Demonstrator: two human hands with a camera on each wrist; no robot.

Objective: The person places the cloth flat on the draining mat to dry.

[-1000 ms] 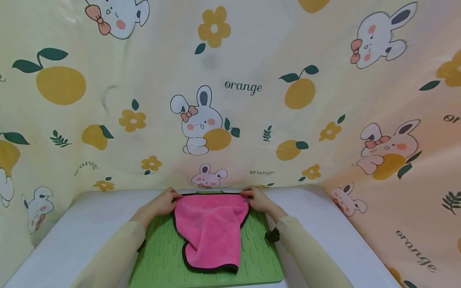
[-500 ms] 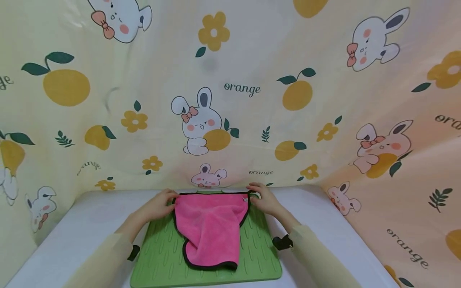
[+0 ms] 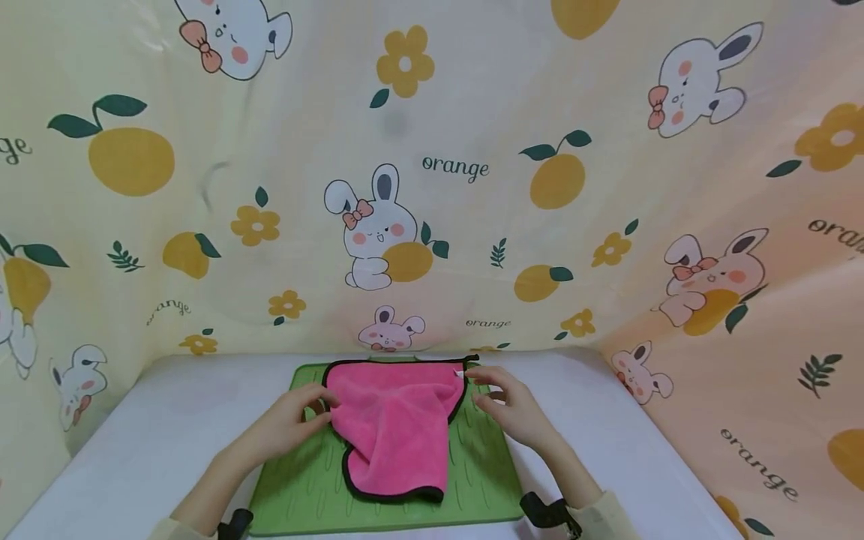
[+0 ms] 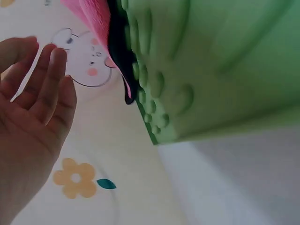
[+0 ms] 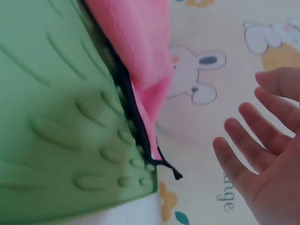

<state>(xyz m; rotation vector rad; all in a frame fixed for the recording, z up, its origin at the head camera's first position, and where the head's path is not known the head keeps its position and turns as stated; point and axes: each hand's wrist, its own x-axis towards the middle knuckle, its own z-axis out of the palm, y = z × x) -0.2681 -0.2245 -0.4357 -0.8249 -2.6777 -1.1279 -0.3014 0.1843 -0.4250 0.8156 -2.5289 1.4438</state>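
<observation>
A pink cloth (image 3: 394,420) with a black edge lies rumpled over a green ridged board (image 3: 297,502). Its upper edge runs along the board's far side, and a small white tag shows near the upper right corner. My left hand (image 3: 290,424) hovers by the cloth's left edge with fingers loosely bent; whether a fingertip touches the cloth in the head view I cannot tell. In the left wrist view that hand (image 4: 35,103) holds nothing. Just right of the cloth's upper right corner is my right hand (image 3: 516,405), its fingers (image 5: 255,136) spread and holding nothing.
The board lies on a white table (image 3: 182,405). Behind and to the right rises a cream sheet (image 3: 459,225) printed with rabbits, oranges and flowers. A black strap (image 3: 543,511) is at the right wrist, another (image 3: 236,523) at the left.
Both hands have let go of the cloth's upper corners and drawn back toward me. The right hand has also moved outward. The cloth stays nearly where it was.
</observation>
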